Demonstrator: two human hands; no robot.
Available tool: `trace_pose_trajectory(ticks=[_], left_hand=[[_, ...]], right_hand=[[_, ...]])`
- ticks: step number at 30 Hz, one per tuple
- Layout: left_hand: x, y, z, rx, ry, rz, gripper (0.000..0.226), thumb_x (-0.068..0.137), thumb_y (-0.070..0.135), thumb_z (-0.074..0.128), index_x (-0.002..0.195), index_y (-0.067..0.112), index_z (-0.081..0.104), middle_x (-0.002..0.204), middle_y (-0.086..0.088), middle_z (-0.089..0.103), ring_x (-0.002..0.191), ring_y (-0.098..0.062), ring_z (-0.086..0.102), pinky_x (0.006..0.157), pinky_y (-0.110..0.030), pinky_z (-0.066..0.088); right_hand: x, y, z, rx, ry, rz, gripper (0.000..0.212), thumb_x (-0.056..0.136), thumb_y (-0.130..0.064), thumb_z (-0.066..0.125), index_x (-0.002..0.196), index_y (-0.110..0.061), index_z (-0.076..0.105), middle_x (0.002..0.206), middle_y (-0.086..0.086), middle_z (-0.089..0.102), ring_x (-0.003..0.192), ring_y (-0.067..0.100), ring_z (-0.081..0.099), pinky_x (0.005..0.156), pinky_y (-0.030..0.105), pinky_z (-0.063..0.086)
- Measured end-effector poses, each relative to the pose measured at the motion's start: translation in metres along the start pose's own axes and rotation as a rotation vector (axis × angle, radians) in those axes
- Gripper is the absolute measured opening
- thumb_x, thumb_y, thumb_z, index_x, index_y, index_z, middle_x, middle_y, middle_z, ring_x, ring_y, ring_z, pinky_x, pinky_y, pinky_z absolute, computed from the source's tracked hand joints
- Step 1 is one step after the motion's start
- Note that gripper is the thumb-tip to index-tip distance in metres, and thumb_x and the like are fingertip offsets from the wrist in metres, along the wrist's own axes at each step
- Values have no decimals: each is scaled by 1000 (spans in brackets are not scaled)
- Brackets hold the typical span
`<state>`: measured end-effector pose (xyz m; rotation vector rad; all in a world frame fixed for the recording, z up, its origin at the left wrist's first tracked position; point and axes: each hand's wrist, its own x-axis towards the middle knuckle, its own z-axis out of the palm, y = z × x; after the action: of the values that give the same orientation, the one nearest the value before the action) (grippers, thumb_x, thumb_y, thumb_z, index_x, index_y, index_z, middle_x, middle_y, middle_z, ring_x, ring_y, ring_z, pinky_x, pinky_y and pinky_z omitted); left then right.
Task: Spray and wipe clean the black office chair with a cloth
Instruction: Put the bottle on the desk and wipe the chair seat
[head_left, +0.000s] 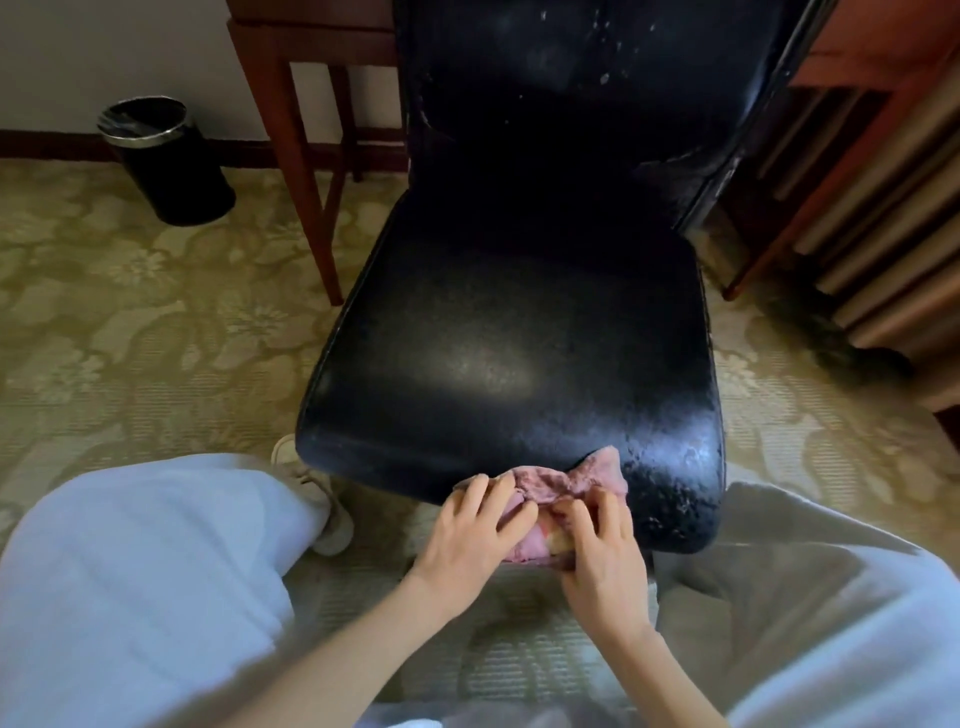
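The black office chair (514, 332) stands in front of me, its seat worn and flecked at the near right corner, its backrest speckled with white spots. A pink cloth (558, 480) is bunched against the seat's front edge. My left hand (470, 540) grips the cloth's left part with curled fingers. My right hand (602, 551) pinches its right part just beside the left one. Both hands sit at the front edge of the seat, below its middle. No spray bottle is in view.
A black waste bin (163, 161) stands on the patterned carpet at the back left. A wooden table leg (301, 156) rises left of the chair. Curtains and wooden furniture (883, 182) crowd the right. My knees in light trousers (140, 587) flank the chair.
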<state>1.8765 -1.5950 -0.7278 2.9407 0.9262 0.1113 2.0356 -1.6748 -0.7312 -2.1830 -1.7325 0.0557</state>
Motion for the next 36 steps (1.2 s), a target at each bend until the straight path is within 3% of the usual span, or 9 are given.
trace_pose_trajectory(ticks=[3,9,12,15,22,28,32,36], left_hand=[[-1,-13,-2,9,-35,28,92,42,21,92,122,20,46,123,-11,60,104,-31,59,75,-38,57],[-23,-68,-13,25,64,34,77,56,10,83,122,19,46,123,-12,58,105,-33,58,74,-38,55],[-43,-111,-22,58,90,25,73,55,5,79,119,18,47,119,-12,58,100,-32,59,67,-36,53],[-63,-159,-31,88,44,-26,77,50,1,79,118,19,47,118,-10,52,99,-30,55,55,-34,50],[-81,-243,-41,73,11,-99,86,45,-10,71,121,22,44,118,-7,46,106,-29,47,45,-34,51],[-69,-228,-31,124,56,-37,73,51,-9,66,116,19,47,116,-11,49,101,-34,52,48,-36,48],[-57,-194,-30,185,114,117,46,71,6,49,116,18,52,112,-14,57,95,-34,56,62,-37,49],[-36,-132,-18,181,132,208,50,67,7,54,116,16,50,114,-14,56,94,-34,57,75,-40,52]], right_hand=[[2,-5,5,-4,30,-5,71,42,7,70,107,-14,51,106,13,47,89,37,49,49,37,49],[22,-55,19,-27,108,-133,58,54,-6,79,110,-11,62,105,12,46,88,29,42,52,30,45],[38,-97,34,-27,92,-187,51,61,-18,78,109,-13,62,104,10,53,89,24,43,60,31,48],[56,-145,57,15,64,-202,38,71,-20,65,109,-16,57,101,10,55,85,26,49,66,35,49],[91,-227,85,22,121,-179,31,69,-21,75,96,-17,60,89,6,56,76,22,50,65,29,42],[81,-202,83,74,115,-219,30,70,-17,75,96,-14,58,91,8,56,79,23,50,64,33,49],[61,-162,73,73,67,-194,42,66,-15,78,101,-14,56,98,8,56,84,24,52,67,34,52],[31,-99,51,21,74,-193,48,62,-12,74,106,-14,55,102,9,56,88,25,52,68,36,53]])
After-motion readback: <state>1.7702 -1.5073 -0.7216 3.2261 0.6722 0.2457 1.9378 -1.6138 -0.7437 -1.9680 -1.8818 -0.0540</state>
